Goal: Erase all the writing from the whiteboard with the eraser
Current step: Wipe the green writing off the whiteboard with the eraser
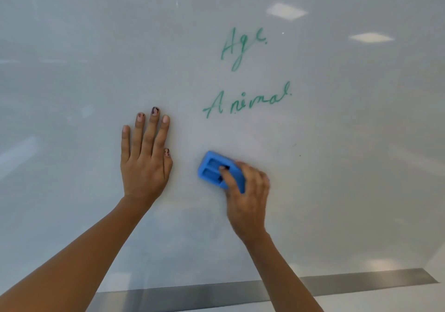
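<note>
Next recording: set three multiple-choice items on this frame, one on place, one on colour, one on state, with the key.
1. The eraser lies where from the word Animal? A above; B below; C on it.
2. The writing is: A red; B green; C black.
3. The left hand is: A flat on the whiteboard; B gripping a marker; C out of view.
Key: 1 B, it sits lower on the board; 2 B, the strokes are green; 3 A, its fingers lie straight.

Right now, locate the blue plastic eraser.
Head view, centre: blue plastic eraser pressed on the white whiteboard in the right hand, below the green word Animal, right of the flat left hand.
</note>
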